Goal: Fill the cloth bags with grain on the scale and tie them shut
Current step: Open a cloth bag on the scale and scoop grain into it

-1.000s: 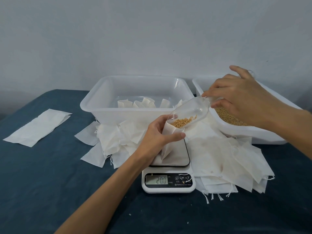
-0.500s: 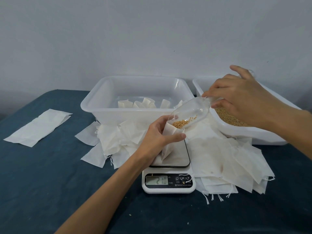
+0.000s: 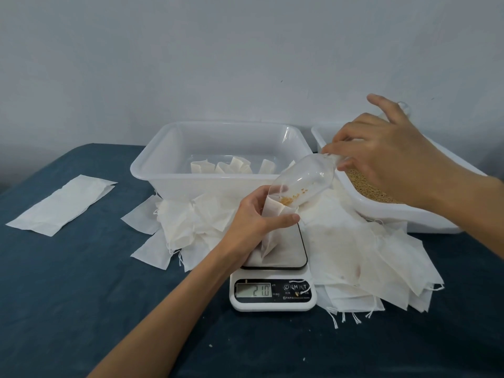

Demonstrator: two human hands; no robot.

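While my left hand (image 3: 255, 214) pinches the mouth of the small white cloth bag (image 3: 270, 230) between thumb and curled fingers, holding it upright on the steel platform of the white digital kitchen scale (image 3: 272, 291), my right hand (image 3: 381, 156) grips the handle end of the clear plastic scoop (image 3: 302, 180), tilted so its lip sits in the bag's opening. Only a little golden grain (image 3: 293, 199) is left at the scoop's lip (most of it looks to be in the bag). The display reads 21.0, so I judge this is the filling step, near its end. Next calls for gentle taps to trickle grain without overshooting, then lifting the scoop clear and drawing the string. More grain lies in the white plastic tub (image 3: 395, 214) to my right; empty bags (image 3: 381, 263) are heaped around the scale, and a translucent plastic bin (image 3: 152, 170) behind it holds several white bags.
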